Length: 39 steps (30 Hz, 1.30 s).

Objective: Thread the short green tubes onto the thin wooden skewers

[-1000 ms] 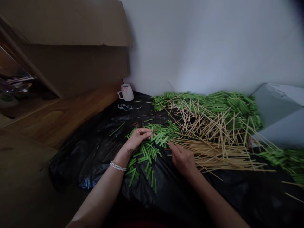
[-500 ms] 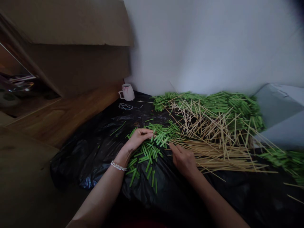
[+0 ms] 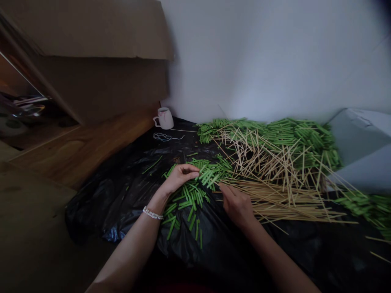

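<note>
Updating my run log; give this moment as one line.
left hand: at green stems; right hand: near sticks, grip unclear; mug: upright on black plastic

No legible text or labels

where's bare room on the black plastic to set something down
Bare black plastic lies left of the left forearm, toward the wooden surface, and below the thin sticks, right of the right forearm. Green stem pieces crowd the left hand and wall; the sticks crowd the right hand.
</note>
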{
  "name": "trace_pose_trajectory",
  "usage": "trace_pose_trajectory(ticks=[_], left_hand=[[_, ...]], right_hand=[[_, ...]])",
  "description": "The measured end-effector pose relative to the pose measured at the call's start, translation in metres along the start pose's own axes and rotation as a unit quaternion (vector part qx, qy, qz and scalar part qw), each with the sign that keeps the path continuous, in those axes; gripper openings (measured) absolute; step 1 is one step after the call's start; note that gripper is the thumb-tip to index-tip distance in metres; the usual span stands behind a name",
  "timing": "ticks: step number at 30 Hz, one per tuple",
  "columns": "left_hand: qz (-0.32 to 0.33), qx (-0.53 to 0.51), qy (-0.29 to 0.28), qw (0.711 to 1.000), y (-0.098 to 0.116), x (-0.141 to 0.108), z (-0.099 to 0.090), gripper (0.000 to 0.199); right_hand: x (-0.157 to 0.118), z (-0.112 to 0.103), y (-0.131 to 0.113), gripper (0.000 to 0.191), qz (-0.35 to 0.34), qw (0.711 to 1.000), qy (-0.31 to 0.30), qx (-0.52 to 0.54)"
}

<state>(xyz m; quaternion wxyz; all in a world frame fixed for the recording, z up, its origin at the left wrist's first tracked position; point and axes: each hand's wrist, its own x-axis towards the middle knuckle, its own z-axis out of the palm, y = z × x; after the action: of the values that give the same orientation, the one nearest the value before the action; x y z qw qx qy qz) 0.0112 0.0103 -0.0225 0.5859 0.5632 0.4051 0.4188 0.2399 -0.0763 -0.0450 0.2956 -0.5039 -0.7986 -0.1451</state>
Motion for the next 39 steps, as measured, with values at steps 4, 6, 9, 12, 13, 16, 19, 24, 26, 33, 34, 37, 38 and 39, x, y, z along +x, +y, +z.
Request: trace_pose_trajectory(ticks=[4,6,9,12,13,16,19,24,26,33,34,37,38,39], left_hand=[[0.005,0.01,0.015,1.0,-0.001,0.0,0.001,0.022],[0.003,0.02,0.005,1.0,-0.002,0.0,0.001,0.022],[0.002,0.051,-0.028,0.998,-0.003,0.001,0.0,0.022],[0.001,0.064,-0.047,0.997,-0.004,0.001,-0.001,0.022],[-0.001,0.062,-0.046,0.997,-0.003,0.001,-0.001,0.022],[-0.003,0.051,-0.032,0.998,-0.001,0.0,0.001,0.021],[-0.006,0.042,-0.023,0.999,0.003,-0.001,0.005,0.022],[-0.023,0.016,-0.042,0.999,0.005,-0.004,0.011,0.028],[-0.019,0.0,-0.02,1.0,0.004,-0.003,0.01,0.027],[0.043,-0.177,0.165,0.969,0.007,0.005,-0.006,0.026],[0.044,-0.203,0.179,0.962,0.008,0.005,-0.009,0.027],[0.046,-0.264,0.201,0.942,0.011,0.006,-0.013,0.027],[0.046,-0.279,0.203,0.937,0.011,0.007,-0.014,0.027],[0.045,-0.29,0.203,0.934,0.012,0.007,-0.014,0.027]], right_hand=[[0.0,-0.002,0.001,0.033,0.001,1.0,-0.005,0.002],[0.0,-0.002,0.001,0.033,-0.002,1.0,-0.009,-0.005],[-0.001,-0.002,0.001,0.033,-0.012,1.0,-0.019,-0.017],[-0.001,-0.002,0.0,0.032,-0.021,0.999,-0.016,-0.024],[-0.001,-0.001,0.0,0.032,-0.022,0.999,-0.013,-0.025],[-0.001,-0.001,0.001,0.032,-0.02,1.0,-0.005,-0.022],[-0.001,0.001,0.002,0.031,-0.013,1.0,-0.004,-0.014],[-0.002,0.003,0.002,0.031,-0.009,1.0,-0.007,-0.01],[0.0,0.001,0.004,0.032,-0.019,1.0,0.006,-0.021],[0.006,-0.014,0.039,0.042,-0.014,0.996,0.053,-0.077],[0.007,-0.016,0.045,0.042,-0.008,0.995,0.055,-0.085],[0.008,-0.021,0.059,0.042,0.01,0.992,0.071,-0.106],[0.008,-0.022,0.062,0.041,0.014,0.991,0.073,-0.112],[0.008,-0.023,0.064,0.039,0.016,0.99,0.073,-0.117]])
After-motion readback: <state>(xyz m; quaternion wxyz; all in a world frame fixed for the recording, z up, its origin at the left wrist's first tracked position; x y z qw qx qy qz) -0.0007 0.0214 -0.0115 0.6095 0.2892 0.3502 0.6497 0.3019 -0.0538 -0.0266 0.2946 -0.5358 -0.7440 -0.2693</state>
